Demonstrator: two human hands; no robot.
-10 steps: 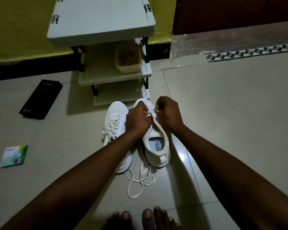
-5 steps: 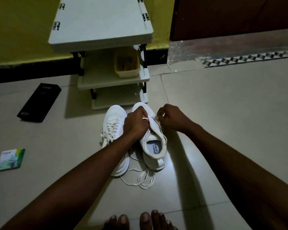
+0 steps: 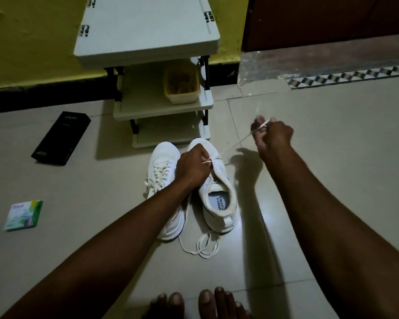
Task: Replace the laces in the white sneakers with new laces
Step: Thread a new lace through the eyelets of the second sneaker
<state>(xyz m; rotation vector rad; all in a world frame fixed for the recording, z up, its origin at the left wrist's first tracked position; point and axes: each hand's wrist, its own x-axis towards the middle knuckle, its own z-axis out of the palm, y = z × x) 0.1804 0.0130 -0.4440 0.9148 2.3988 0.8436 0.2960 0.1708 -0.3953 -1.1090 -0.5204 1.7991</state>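
A second ago both hands were huddled over the toe end of the white low-top sneaker with the printed insole [image 3: 219,203]. Now the right hand [image 3: 273,137] has swung out to about two o'clock of that shoe, well apart from it, drawing a thin cream shoelace [image 3: 240,142] taut behind it. Its thumb and forefinger pinch the lace near the tip, with the other fingers curled in. The left hand [image 3: 191,168] has stayed on the front of the shoe, fingers curled. It seems to pinch a short end of lace right at the eyelets and steady the upper against the pull. I'd judge the lace has just been run through the lowest eyelets and is being drawn out, so this shoe is only at the start of its lacing. Whether this lace is the new one I cannot tell. The second white sneaker, fully laced [image 3: 164,164], sits close beside it at nine o'clock. A loose white lace in a coil [image 3: 203,246] lies on the pale tiled floor [image 3: 332,180] at six o'clock of the pair, just beyond the heels. Crossing the ends upward looks like the next job
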